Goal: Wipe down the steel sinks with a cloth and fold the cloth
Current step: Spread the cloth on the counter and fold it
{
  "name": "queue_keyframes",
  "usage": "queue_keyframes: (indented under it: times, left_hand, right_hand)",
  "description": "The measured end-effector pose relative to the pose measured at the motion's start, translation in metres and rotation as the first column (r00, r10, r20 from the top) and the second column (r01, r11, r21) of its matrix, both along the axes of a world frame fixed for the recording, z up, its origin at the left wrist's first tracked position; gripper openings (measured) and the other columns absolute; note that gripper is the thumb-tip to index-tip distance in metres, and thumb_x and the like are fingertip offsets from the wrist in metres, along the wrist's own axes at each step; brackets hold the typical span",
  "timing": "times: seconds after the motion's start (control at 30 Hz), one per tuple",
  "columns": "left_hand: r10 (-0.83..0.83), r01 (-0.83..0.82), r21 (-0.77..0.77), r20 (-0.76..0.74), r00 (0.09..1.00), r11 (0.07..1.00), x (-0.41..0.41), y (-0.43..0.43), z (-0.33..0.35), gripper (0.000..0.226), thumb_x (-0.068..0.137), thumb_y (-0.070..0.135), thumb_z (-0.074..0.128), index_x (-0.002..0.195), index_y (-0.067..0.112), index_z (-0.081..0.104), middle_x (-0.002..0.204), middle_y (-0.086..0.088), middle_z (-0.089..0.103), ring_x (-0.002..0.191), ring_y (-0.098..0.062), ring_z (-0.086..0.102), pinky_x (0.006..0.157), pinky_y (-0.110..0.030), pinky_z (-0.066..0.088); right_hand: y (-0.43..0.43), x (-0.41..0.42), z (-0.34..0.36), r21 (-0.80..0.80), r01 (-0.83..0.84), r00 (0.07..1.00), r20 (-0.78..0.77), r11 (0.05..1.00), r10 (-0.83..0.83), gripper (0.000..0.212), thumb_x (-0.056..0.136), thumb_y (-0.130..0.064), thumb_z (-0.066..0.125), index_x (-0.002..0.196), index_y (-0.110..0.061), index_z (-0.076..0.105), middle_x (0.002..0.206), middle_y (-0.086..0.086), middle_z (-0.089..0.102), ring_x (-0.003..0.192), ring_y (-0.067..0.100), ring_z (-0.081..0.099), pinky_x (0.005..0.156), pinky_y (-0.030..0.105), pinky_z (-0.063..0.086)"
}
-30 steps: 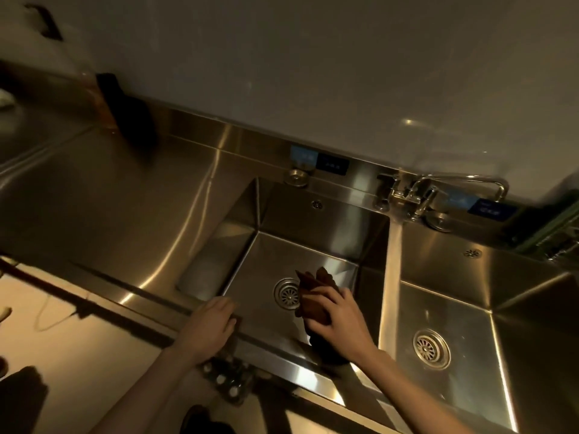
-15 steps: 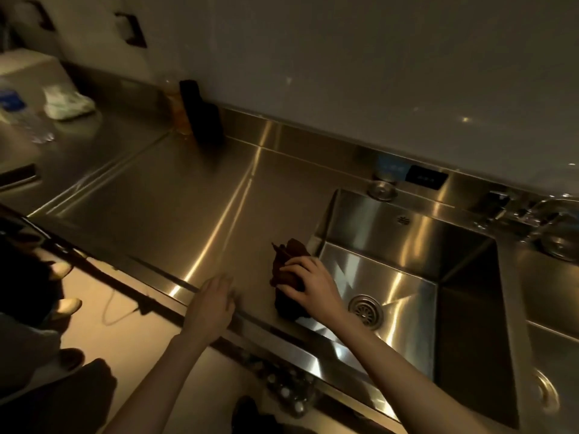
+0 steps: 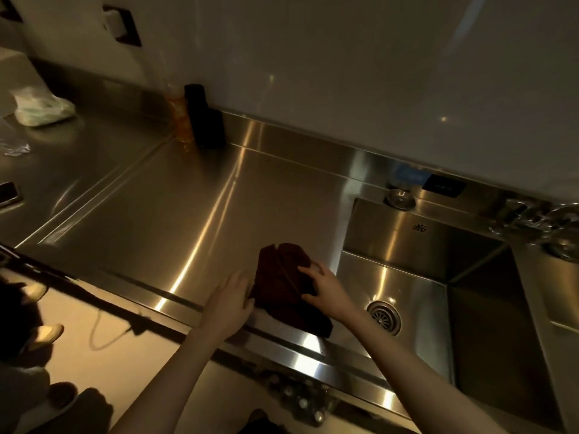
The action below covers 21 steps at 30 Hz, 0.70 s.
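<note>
A crumpled dark brown cloth [image 3: 282, 283] lies on the steel counter [image 3: 175, 220], just left of the left sink [image 3: 416, 245], near the front edge. My right hand [image 3: 327, 289] grips the cloth's right side between thumb and fingers. With fingers stretched out, my left hand [image 3: 227, 303] touches the cloth's left edge. The sink's drain [image 3: 384, 316] shows behind my right wrist. Only a strip of the second sink [image 3: 560, 296] is visible at the far right.
A dark bottle [image 3: 203, 117] and an orange bottle [image 3: 180, 120] stand against the back wall. A white bag [image 3: 40, 109] and a phone [image 3: 7, 194] lie far left. The faucet [image 3: 532, 214] sits at the right; a person's shoes [image 3: 44, 335] are on the floor.
My right hand carried the cloth out of the left sink onto the counter beside it. My left hand moved from the counter's front edge to the cloth. The view swung left.
</note>
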<state>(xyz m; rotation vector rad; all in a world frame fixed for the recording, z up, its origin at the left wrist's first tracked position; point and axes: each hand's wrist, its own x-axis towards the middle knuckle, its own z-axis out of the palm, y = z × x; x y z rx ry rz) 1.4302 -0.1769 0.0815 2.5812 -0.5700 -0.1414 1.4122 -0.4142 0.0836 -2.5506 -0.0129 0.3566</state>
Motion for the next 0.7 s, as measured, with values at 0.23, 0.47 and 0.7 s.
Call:
queue_keyframes:
  times: [0.23, 0.47, 0.7]
  left_hand:
    - [-0.138, 0.146, 0.134, -0.064, 0.988, 0.98, 0.006, -0.05, -0.022, 0.062, 0.09, 0.036, 0.058, 0.145, 0.022, 0.031, 0.152, 0.001, 0.024, 0.139, -0.017, 0.021, 0.107, -0.029, 0.032]
    - [-0.141, 0.132, 0.097, 0.083, 0.987, 0.986, 0.013, -0.052, -0.016, 0.034, 0.079, -0.002, 0.062, 0.11, 0.012, 0.06, 0.116, -0.001, 0.057, 0.106, -0.019, 0.053, 0.075, -0.027, 0.047]
    - [0.1, -0.139, 0.19, 0.203, 0.974, 0.972, 0.026, 0.004, -0.008, 0.042, 0.076, -0.004, 0.067, 0.111, 0.019, 0.067, 0.145, -0.012, 0.041, 0.126, -0.033, 0.045, 0.089, -0.041, 0.048]
  right_hand:
    - [-0.004, -0.019, -0.005, 0.031, 0.091, 0.995, -0.055, 0.995, -0.089, 0.05, 0.086, -0.01, 0.064, 0.134, -0.011, 0.049, 0.126, 0.009, 0.06, 0.116, 0.021, 0.055, 0.093, 0.023, 0.039]
    - [-0.009, -0.037, -0.007, 0.129, 0.003, 0.991, -0.133, 0.992, 0.014, 0.048, 0.084, -0.008, 0.065, 0.13, -0.015, 0.053, 0.119, 0.005, 0.065, 0.108, 0.018, 0.061, 0.096, 0.032, 0.046]
    - [-0.027, -0.031, -0.008, 0.138, -0.124, 0.991, 0.062, 0.983, 0.117, 0.033, 0.082, -0.006, 0.061, 0.113, -0.014, 0.066, 0.107, 0.008, 0.067, 0.094, 0.021, 0.065, 0.084, 0.038, 0.051]
